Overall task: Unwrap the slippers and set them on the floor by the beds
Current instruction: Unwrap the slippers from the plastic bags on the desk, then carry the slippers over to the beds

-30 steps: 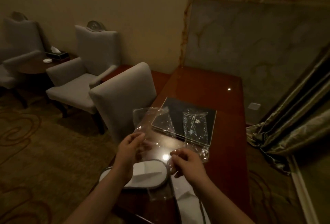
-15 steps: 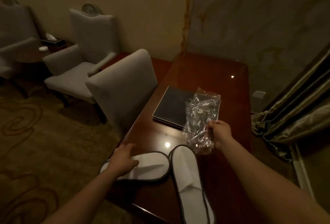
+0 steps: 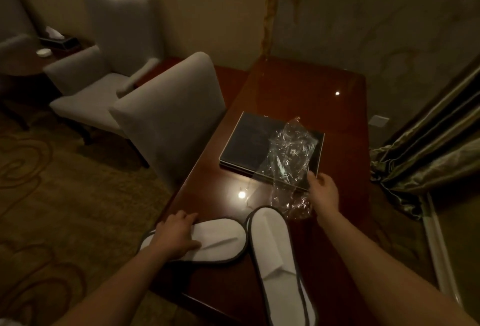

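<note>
Two white slippers with dark trim lie unwrapped on the wooden desk. The left slipper lies crosswise near the desk's front left edge, and my left hand covers its heel end, fingers curled over its far rim. The right slipper points away from me beside it. The crumpled clear plastic wrapper lies across a black folder. My right hand hovers at the wrapper's near right edge, fingers apart, one fingertip touching the plastic.
A grey chair stands against the desk's left side, with two grey armchairs and a small side table behind it. Heavy curtains hang at the right. Patterned carpet covers the floor to the left.
My right hand carried the wrapper away from the slippers and lowered it onto the black folder, then loosened its hold. My left hand dropped onto the left slipper and closed on it.
</note>
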